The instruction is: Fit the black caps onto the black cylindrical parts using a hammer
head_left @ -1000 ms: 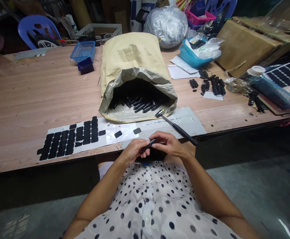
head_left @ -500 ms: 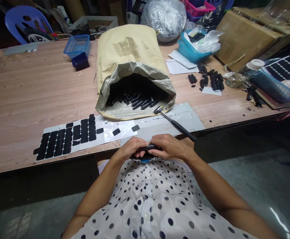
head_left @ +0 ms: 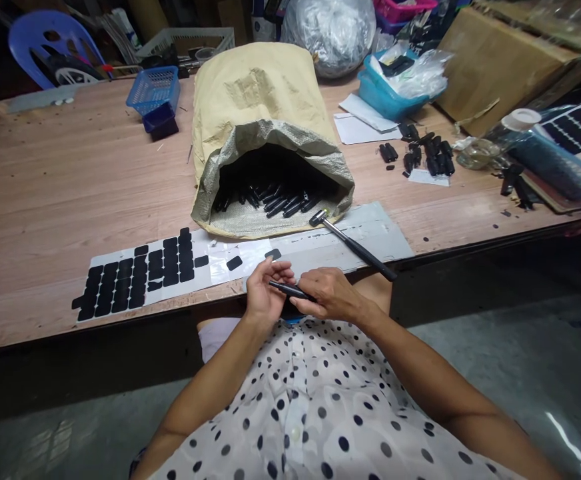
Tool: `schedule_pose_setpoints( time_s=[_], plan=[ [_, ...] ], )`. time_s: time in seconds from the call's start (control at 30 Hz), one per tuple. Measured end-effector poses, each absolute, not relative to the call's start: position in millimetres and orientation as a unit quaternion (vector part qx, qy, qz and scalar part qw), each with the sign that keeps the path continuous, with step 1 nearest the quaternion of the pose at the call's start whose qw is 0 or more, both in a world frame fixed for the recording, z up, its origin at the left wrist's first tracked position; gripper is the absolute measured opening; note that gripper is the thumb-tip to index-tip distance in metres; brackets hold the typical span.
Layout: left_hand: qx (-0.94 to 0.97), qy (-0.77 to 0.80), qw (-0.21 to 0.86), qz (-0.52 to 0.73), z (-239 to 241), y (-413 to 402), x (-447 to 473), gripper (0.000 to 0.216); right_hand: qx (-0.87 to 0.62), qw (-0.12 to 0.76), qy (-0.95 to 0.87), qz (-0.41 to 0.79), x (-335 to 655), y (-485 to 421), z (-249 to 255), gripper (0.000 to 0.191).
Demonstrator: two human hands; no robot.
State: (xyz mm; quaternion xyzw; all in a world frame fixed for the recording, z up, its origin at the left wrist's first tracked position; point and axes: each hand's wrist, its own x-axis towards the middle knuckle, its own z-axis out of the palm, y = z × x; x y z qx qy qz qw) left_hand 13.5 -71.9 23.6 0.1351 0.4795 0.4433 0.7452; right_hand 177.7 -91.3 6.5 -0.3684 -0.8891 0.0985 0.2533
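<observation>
In the head view, the left hand [head_left: 265, 291] has let go: half a second ago it and the right hand [head_left: 326, 291] both pinched the slim, tapered black piece [head_left: 289, 290], and now the left is turned palm up, its fingers spread and loosely curled, while the right alone grips the piece by its thicker end. The narrow end points across to the left palm; whether it touches the skin is hard to tell at this size. The change seems to leave the right hand steering the piece and the left free to support or feel it. Just beyond the left fingertips lies a loose black pad [head_left: 273, 254], and farther to that hand's left are rows of black pads [head_left: 120, 283]. Straight ahead of both hands, the open paper sack [head_left: 263, 83] holds similar black pieces [head_left: 281, 201], unmoved. Ahead and to the right of the right hand, the small hammer [head_left: 358, 248] also lies where it was.
</observation>
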Motion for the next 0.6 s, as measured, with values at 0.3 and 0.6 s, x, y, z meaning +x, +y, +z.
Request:
schedule_pose_setpoints(
  time_s=[0.3, 0.6],
  plan=[
    [0.025, 0.461, 0.737, 0.493, 21.2, -76.8, 31.4, 0.052, -0.341, 0.281, -0.897, 0.026, 166.0, -99.3, -1.9, 0.039],
    [-0.063, 0.533, 0.700, 0.471, 27.1, -88.6, 44.9, 0.051, -0.270, 0.297, -0.916, 0.007, 168.2, -106.1, -5.7, 0.047]
  ],
)
